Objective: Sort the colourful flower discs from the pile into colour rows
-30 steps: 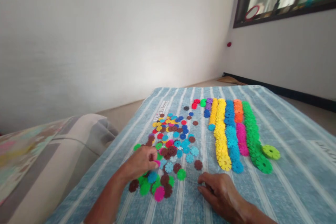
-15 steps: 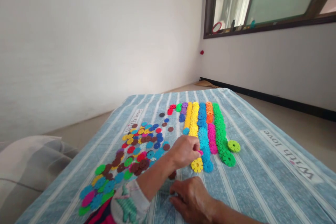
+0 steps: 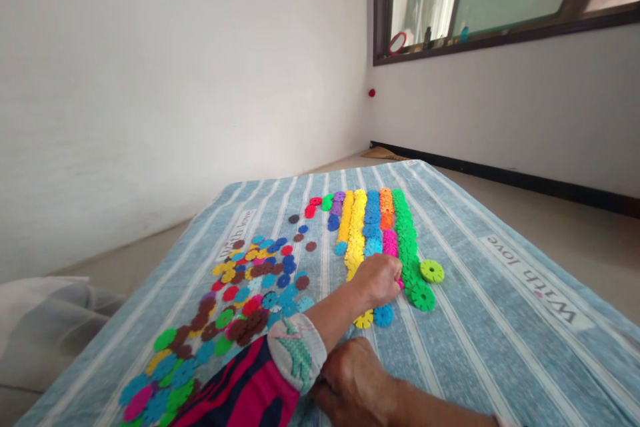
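Pink plastic snowflake disc (image 3: 401, 284), mostly hidden, sat pinched in the closed fingertips of the left hand (image 3: 377, 280), at that hand's 3 o'clock, in the narrow gap between the pink stack (image 3: 391, 243) and the green stack (image 3: 407, 247) on the striped blue cloth (image 3: 480, 360). Judged light, stiff and thin, with a notched rim that should give purchase, it would best be taken by the edge. The right hand (image 3: 353, 387) lay at 6 o'clock, curled on the cloth beneath the left sleeve (image 3: 297, 353), its grip impossible to tell.
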Available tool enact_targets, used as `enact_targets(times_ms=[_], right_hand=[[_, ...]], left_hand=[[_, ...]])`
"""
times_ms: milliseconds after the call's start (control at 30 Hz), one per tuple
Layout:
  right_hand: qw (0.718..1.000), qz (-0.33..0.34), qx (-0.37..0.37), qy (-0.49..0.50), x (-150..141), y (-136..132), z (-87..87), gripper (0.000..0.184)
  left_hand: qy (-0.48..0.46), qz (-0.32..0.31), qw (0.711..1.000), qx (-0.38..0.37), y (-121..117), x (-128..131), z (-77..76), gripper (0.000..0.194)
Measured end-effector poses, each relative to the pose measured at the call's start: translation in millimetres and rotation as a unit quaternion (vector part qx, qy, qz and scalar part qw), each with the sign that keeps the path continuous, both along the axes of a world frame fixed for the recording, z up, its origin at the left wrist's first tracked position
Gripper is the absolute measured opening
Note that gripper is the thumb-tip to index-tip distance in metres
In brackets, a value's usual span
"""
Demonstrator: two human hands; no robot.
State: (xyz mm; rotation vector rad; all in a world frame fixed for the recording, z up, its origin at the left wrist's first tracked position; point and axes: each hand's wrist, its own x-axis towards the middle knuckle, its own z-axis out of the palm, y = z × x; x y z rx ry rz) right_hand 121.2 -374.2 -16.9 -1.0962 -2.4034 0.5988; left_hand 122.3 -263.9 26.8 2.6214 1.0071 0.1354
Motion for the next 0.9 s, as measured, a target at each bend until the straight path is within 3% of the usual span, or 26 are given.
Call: enact_targets(times_ms=[167,300,433,633,767,900], right_hand=[[1.000,-0.007,-0.001,0.000,1.1,-1.5,1.5,0.012],[1.000,-0.018,-0.012,-0.010,1.9,-4.3,0.6,0.014],[0.999,-0.028,-0.033,-0.008,2.9,-9.6,-2.8,0.014],[0.999,-0.024,-0.036,0.032,5.0,-15.4,-12.7,0.016],[0.998,-0.019,-0.040,0.033,6.2,-17.0,-20.1,0.020],[0.999,-0.017,-0.034,0.023,7.2,-16.9,-25.1,0.023]], left_hand=[[-0.061,0.006,0.998,0.019,4.3,-5.5,0.6,0.007],[-0.126,0.049,0.991,0.025,4.7,-33.5,13.7,0.008],[-0.146,0.138,0.979,0.038,-1.9,-92.1,29.9,0.008],[-0.119,0.309,0.941,0.067,-23.7,-216.0,44.9,0.015],[-0.090,0.392,0.915,0.038,-46.0,-280.7,37.0,0.019],[-0.085,0.391,0.916,0.008,-60.8,-301.8,18.8,0.017]])
